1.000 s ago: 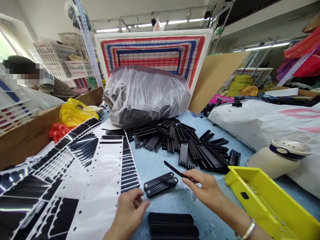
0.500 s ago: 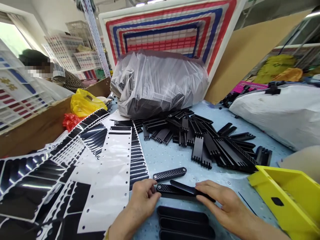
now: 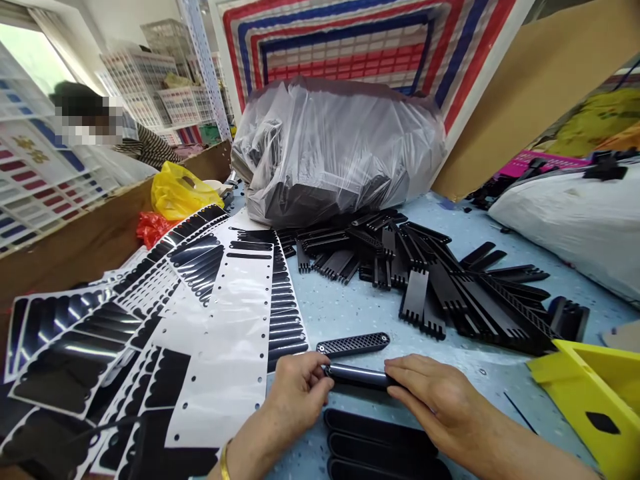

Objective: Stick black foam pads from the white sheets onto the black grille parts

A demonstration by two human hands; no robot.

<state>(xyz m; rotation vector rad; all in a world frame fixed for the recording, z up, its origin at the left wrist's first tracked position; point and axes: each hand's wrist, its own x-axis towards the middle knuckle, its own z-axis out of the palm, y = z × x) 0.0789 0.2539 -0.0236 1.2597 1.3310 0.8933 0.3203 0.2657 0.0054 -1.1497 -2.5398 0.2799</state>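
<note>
- The left hand (image 3: 300, 390) comes in from the bottom edge with its knuckles up. Its thumb and fingertips are pinched shut on the left end of a black oblong part (image 3: 357, 375).
- The right hand (image 3: 433, 403) reaches in from the lower right, palm down. Its fingers are laid along the right end of the same part and closed over it.
- The part lies level between the two hands, low over the blue table (image 3: 345, 310) and near the front edge.
- A perforated black grille piece (image 3: 353, 344) lies flat just beyond it, apart from both hands.
- A row of smooth black oblong pieces (image 3: 380, 440) sits just in front of the hands.
- Sticker sheets (image 3: 225, 320) crowd the left hand's side, their edge touching it.
- The yellow tray (image 3: 595, 393) stands to the right, well apart from the right hand.
- Bare table stays open beyond the grille, up to the pile of black comb-like parts (image 3: 440, 287) and the plastic bag (image 3: 340, 153).
</note>
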